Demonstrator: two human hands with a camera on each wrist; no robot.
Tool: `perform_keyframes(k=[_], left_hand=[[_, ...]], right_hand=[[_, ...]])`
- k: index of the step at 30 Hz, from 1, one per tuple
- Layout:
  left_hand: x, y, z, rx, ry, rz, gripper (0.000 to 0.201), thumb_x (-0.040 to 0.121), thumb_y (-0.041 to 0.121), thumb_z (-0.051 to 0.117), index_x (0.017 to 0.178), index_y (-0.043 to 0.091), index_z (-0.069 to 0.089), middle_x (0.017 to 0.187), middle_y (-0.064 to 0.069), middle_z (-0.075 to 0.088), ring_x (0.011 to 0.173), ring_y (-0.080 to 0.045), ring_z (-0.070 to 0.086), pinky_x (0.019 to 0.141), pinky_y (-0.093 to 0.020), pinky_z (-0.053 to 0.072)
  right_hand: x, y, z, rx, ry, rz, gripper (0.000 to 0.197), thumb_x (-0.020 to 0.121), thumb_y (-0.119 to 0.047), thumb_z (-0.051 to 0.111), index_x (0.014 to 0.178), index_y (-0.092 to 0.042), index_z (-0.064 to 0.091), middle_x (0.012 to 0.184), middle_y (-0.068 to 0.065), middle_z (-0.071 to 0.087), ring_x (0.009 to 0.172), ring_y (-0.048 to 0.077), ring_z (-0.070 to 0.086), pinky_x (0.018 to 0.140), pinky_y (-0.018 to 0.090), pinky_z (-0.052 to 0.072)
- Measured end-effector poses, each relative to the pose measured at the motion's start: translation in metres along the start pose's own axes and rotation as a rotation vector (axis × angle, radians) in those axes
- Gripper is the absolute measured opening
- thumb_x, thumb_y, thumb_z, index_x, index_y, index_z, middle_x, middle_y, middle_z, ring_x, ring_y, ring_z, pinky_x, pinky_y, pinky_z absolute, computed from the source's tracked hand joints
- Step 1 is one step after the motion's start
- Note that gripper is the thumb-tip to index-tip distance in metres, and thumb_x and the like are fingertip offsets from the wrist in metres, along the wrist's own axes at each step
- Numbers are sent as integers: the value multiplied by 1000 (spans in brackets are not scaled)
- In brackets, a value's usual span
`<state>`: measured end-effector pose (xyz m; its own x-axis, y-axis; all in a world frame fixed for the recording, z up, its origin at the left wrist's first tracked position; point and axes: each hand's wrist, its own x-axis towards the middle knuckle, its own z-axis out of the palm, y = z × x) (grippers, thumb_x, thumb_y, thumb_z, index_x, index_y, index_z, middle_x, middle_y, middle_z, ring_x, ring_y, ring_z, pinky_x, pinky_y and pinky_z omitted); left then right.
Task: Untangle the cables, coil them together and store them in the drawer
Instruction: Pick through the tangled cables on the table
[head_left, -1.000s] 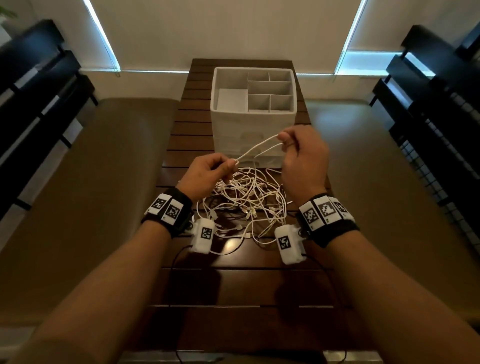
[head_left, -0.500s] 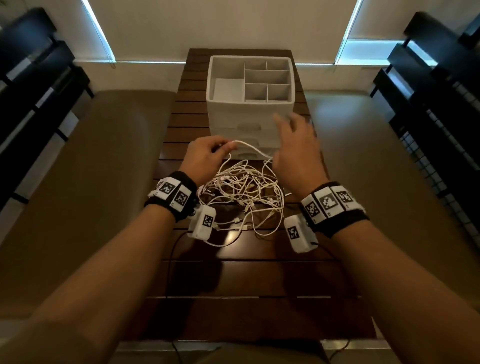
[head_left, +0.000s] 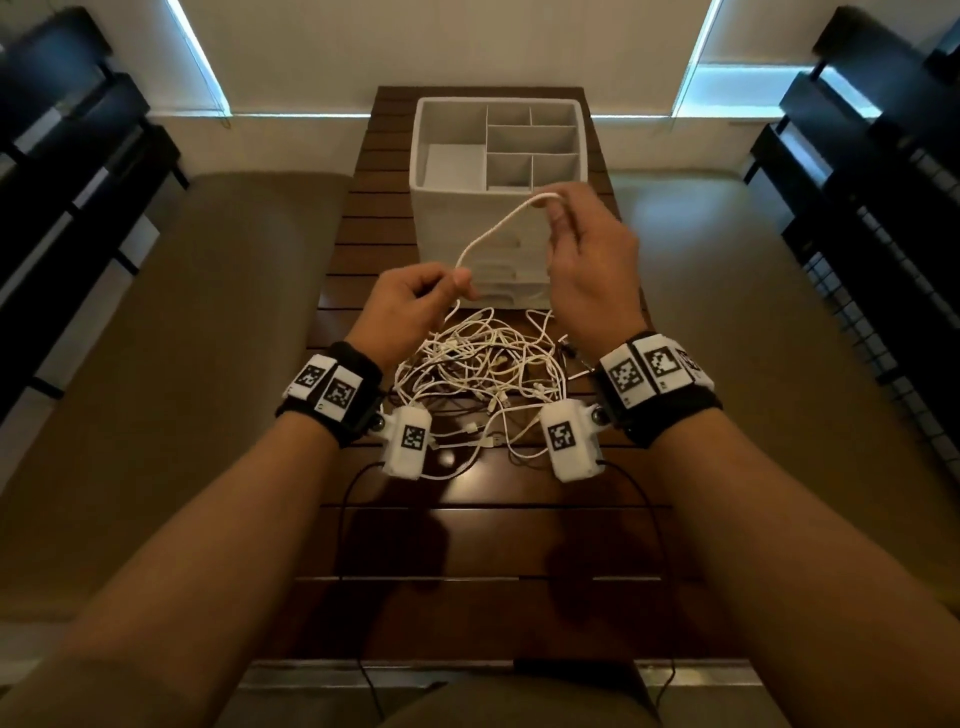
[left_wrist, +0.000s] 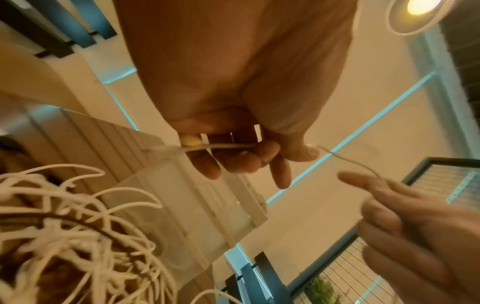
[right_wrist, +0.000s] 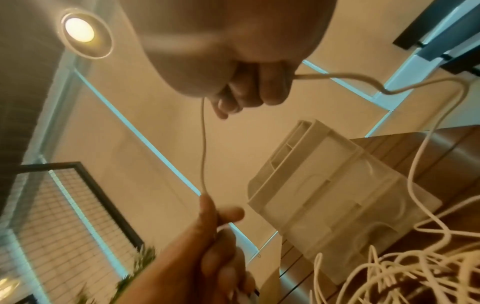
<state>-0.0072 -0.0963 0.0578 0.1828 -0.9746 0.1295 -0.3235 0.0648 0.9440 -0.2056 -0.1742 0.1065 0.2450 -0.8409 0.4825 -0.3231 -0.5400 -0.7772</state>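
A person's left hand (head_left: 410, 306) pinches a single white cable (head_left: 493, 231) between thumb and curled fingers, just above a tangle of white cables (head_left: 483, 374) heaped on a dark slatted wooden table (head_left: 467, 540). The strand arcs up and rightward to the right hand (head_left: 587, 260), held higher, whose thumb and forefinger clamp its other end in front of a white drawer organiser (head_left: 498, 150). The organiser stands at the table's far end, just behind the tangle, its open top split into compartments and its front drawers closed. The lifted cable trails from the left hand back into the heap.
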Motion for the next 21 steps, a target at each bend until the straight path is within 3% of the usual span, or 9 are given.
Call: perform_keyframes(k=[2, 4, 6, 8, 11, 13, 15, 18, 21], left_hand=[[-5, -9, -3, -5, 25, -46, 25, 106, 35, 60, 98, 19, 78, 91, -33, 65, 64, -23, 52, 61, -29, 46], [-8, -11, -7, -6, 90, -71, 23, 105, 30, 62, 101, 13, 77, 97, -27, 72, 63, -16, 58, 59, -25, 51], [-7, -11, -10, 25, 162, -86, 19, 103, 25, 66, 102, 9, 76, 96, -18, 75, 69, -22, 67, 62, -29, 57], [-1, -8, -12, 213, 136, -69, 19, 99, 30, 71, 103, 14, 79, 95, -10, 72, 78, -24, 69, 68, -31, 58], [7, 6, 0, 489, -28, -29, 17, 95, 36, 75, 102, 21, 78, 95, 9, 56, 86, -4, 56, 77, -21, 46], [12, 17, 7, 474, -60, 29, 15, 92, 31, 79, 103, 20, 76, 97, 11, 60, 88, -1, 56, 78, -21, 44], [14, 24, 8, 371, -46, 56, 20, 91, 25, 81, 107, 17, 73, 101, 6, 68, 84, -4, 62, 75, -23, 49], [9, 28, 1, -5, -27, -51, 36, 92, 9, 78, 125, 8, 64, 99, -7, 70, 69, -8, 66, 57, -23, 54], [1, 29, 1, -355, 27, -133, 38, 93, -4, 70, 129, -3, 59, 101, -13, 72, 79, -16, 76, 65, -25, 60]], right_hand=[[-3, 8, -7, -43, 113, 52, 26, 112, -27, 41, 116, -18, 66, 87, -7, 61, 69, -5, 57, 51, 19, 45], [-4, 22, -12, -273, -22, 161, 26, 111, -28, 41, 114, -18, 65, 85, -5, 62, 70, 2, 57, 59, 29, 46], [-7, 33, -15, -566, -351, 369, 25, 107, -26, 46, 121, -14, 62, 105, 8, 67, 89, 23, 63, 71, 36, 48], [-11, 34, -14, -715, -567, 497, 55, 100, -31, 56, 151, -15, 41, 142, 21, 52, 123, 38, 54, 97, 46, 49], [-20, 18, 2, -664, -551, 134, 85, 95, -34, 65, 164, -29, 16, 157, 16, 38, 141, 36, 39, 115, 53, 38], [-24, 14, 16, -463, -598, -40, 72, 97, -28, 66, 160, -31, 31, 142, 9, 59, 129, 29, 56, 108, 47, 46], [-28, 18, 24, -242, -546, 38, 46, 100, -22, 64, 144, -24, 54, 110, 3, 74, 101, 21, 69, 91, 39, 55], [-32, 27, 27, -187, -359, 68, 10, 101, -19, 63, 103, -14, 70, 83, 1, 70, 77, 18, 64, 76, 43, 54], [-40, 31, 30, -35, -230, 166, 14, 102, -17, 59, 91, -15, 68, 72, 0, 66, 67, 22, 63, 67, 42, 55]])
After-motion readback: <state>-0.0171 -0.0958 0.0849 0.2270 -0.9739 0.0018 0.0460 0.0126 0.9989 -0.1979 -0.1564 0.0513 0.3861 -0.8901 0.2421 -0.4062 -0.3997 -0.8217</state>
